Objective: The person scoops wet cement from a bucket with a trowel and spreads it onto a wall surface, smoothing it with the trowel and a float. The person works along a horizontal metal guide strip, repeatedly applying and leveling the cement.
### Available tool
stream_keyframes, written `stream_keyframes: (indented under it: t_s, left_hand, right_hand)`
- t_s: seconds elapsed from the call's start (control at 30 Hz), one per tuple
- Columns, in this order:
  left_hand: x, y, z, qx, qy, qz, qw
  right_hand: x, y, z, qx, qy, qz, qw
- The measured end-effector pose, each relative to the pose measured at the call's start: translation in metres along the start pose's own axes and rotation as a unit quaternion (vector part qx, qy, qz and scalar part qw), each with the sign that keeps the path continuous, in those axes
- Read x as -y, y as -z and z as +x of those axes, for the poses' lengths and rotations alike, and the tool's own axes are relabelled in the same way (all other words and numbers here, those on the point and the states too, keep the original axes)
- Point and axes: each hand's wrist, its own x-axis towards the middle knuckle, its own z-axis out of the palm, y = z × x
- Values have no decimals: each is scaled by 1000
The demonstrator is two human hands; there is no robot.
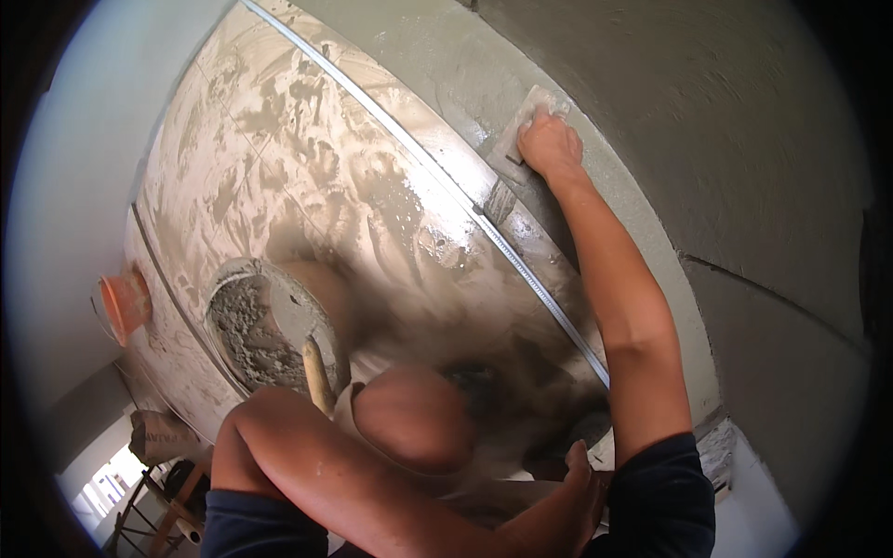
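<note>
My right hand [551, 144] reaches far forward, its fingers closed around the handle of a plastering float [514, 139]. The float's flat blade rests against a smooth band of wet grey mortar [465, 70]. My left forearm bends across the front of me, and my left hand [575, 498] lies near my right upper arm. Its thumb points up, but the other fingers are mostly hidden. Left of my bent knee [411, 418] stands a bucket [326, 288] with grey mortar [242, 325] inside. A trowel [318, 374] with a wooden handle leans in that mortar.
A long metal straightedge [419, 153] runs diagonally across the mortar-smeared tiled floor [353, 223]. An orange bucket [126, 305] stands at far left. A sack [163, 437] sits at lower left. A rendered grey wall [744, 149] rises on the right.
</note>
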Motion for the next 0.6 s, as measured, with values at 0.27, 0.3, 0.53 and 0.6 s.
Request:
stream_keyframes:
  t_s: [0.27,0.3,0.53,0.6]
  left_hand:
    - [-6,4,0,1,56,-11,998]
    - [-9,5,0,4,64,-13,998]
    - [-61,21,16,22,139,-23,990]
    - [-75,24,20,16,162,-28,986]
  right_hand:
    - [-43,-19,25,-20,388,-306,869]
    - [-42,-13,26,8,391,-320,863]
    - [-64,-1,-5,93,416,-383,820]
    - [-105,-6,-21,66,430,-383,815]
